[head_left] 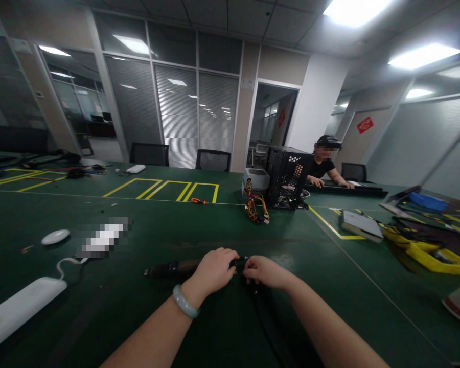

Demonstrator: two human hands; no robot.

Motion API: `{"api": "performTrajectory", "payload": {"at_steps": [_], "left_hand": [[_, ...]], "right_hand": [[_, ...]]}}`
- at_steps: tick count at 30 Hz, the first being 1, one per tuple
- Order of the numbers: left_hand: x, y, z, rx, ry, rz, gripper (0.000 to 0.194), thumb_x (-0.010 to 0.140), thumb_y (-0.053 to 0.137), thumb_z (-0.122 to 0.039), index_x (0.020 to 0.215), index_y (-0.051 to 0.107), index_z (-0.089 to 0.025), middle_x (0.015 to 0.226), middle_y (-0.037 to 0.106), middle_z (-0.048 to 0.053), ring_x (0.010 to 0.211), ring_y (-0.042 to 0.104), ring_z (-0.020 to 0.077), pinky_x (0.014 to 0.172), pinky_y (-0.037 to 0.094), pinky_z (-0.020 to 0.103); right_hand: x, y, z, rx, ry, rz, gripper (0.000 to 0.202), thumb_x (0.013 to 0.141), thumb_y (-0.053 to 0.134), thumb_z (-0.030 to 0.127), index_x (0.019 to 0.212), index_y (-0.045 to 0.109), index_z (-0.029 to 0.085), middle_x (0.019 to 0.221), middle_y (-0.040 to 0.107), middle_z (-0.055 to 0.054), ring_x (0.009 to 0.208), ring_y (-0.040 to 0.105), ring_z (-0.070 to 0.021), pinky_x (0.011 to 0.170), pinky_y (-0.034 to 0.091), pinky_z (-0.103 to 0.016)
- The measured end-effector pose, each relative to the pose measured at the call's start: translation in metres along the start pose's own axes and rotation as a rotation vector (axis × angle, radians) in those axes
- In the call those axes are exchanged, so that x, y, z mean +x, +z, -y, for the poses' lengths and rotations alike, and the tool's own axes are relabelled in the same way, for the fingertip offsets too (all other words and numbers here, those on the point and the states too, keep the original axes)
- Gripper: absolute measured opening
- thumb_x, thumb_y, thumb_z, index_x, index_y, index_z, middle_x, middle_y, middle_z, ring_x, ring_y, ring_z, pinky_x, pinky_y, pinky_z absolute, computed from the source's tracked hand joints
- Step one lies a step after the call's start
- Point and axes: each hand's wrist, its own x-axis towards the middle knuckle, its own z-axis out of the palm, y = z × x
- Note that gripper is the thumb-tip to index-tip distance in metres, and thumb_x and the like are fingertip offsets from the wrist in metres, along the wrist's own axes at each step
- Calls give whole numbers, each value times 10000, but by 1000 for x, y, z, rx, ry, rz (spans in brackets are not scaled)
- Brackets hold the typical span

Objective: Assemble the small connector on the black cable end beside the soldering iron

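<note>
1. While the bare left hand (pixel 217 267), a pale green bangle (pixel 185 302) at its wrist, lies over a long, dark cylindrical object (pixel 184 268), its fingers curl down around that object's right end.
2. The bare right hand (pixel 263 271) is just beside it, thumb and fingers drawn together on a short black end piece (pixel 242 261); how firmly they grip, I cannot tell.
3. The cylindrical object lies lengthwise on the green tabletop (pixel 168 225), in front of the person, its narrow tip pointing left.
4. A black, flexible cable-like strip (pixel 261 319) runs from below the right hand toward the person.
5. Farther back lies an orange-and-black screwdriver (pixel 198 201), left of a grey metal box (pixel 257 179) with multicoloured wires (pixel 257 208), which stands beside a perforated black computer case (pixel 287 179).
</note>
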Motion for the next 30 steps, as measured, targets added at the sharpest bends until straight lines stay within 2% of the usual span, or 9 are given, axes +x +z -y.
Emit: {"api": "performTrajectory", "payload": {"at_steps": [6, 10, 15, 21, 30], "left_hand": [[1, 2, -4, 45, -19, 8, 249, 842, 540, -239, 1082, 604, -263, 1079, 645, 24, 1009, 566, 221, 878, 425, 347], [2, 1, -3, 24, -3, -19, 232, 848, 526, -233, 1066, 600, -255, 1030, 648, 18, 973, 565, 205, 847, 433, 336], [4, 4, 0, 7, 13, -23, 245, 841, 525, -216, 1070, 609, -241, 1016, 644, 34, 959, 569, 205, 854, 436, 338], [3, 6, -5, 41, 70, 25, 235, 831, 560, -238, 1062, 600, -239, 1003, 634, 37, 957, 578, 207, 852, 442, 337], [0, 5, -15, 72, 5, -10, 180, 808, 550, -201, 986, 559, -218, 940, 619, 30, 886, 584, 205, 773, 436, 336]], "right_hand": [[11, 2, -6, 73, -27, 40, 108, 805, 563, 226, 846, 634, 155, 723, 657, -4, 556, 561, -101, 495, 413, -183], [2, 6, -12, 115, -19, -69, 124, 819, 562, 251, 893, 618, 169, 779, 673, -15, 604, 598, -113, 519, 432, -189], [-5, 4, -18, 82, 38, -233, 91, 793, 578, 240, 852, 609, 178, 736, 674, -8, 589, 609, -119, 518, 416, -197], [-5, 3, -16, -50, -44, -277, 73, 731, 601, 187, 796, 633, 194, 744, 669, 11, 660, 609, -125, 562, 393, -200], [-7, 5, -19, -78, -101, -282, 79, 734, 583, 179, 801, 621, 199, 738, 659, 18, 651, 591, -119, 560, 368, -198]]}}
